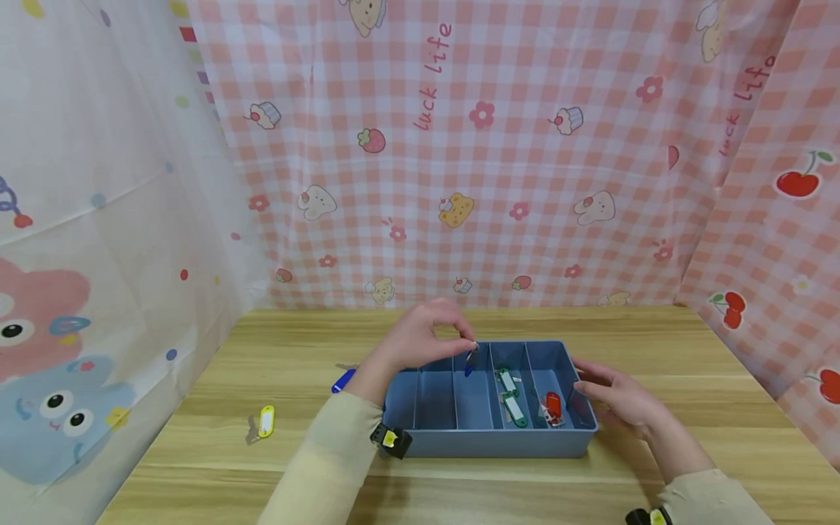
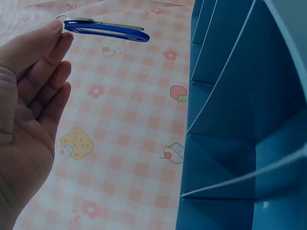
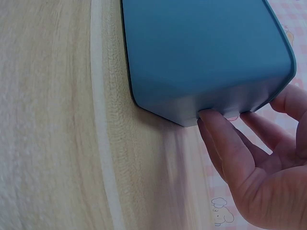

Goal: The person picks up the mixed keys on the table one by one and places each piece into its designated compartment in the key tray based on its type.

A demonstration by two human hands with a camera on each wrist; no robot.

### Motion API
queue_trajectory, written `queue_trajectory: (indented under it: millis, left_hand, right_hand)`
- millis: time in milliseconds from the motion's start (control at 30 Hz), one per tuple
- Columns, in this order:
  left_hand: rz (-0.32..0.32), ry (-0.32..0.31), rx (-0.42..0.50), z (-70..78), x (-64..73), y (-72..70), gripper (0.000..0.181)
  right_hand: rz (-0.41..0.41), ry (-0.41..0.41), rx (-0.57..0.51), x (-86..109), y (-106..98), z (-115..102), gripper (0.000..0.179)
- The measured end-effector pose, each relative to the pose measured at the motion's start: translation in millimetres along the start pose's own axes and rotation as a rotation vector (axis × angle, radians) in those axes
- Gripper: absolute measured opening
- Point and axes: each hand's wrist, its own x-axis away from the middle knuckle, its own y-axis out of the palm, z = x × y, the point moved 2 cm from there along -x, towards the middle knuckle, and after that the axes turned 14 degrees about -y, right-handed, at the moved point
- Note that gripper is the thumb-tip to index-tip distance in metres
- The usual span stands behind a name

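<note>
My left hand (image 1: 426, 335) pinches the metal ring of a blue key tag (image 2: 108, 31) with a key on it. The tag hangs over the middle compartment of a blue-grey divided box (image 1: 488, 443). At the box's right end, my right hand (image 1: 620, 397) holds the end wall, thumb at the rim and fingers against the outside, as the right wrist view also shows. Two green key tags (image 1: 514, 410) with keys lie in the compartment second from the right. The rightmost compartment holds a red key tag (image 1: 554, 405) with keys.
On the wooden table (image 1: 216, 467), a yellow key tag (image 1: 266, 421) with a key lies left of the box. Another blue key tag (image 1: 343, 380) lies closer, partly hidden by the left forearm. A pink checked curtain (image 1: 485, 168) hangs behind the table.
</note>
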Motion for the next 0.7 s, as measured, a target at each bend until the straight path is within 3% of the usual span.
queue_trajectory:
  millis: [700]
  left_hand:
    - [-0.145, -0.226, -0.025, -19.1, -21.5, 18.6, 0.004]
  right_hand:
    - [-0.004, -0.012, 0.010, -0.1, -1, 2, 0.065]
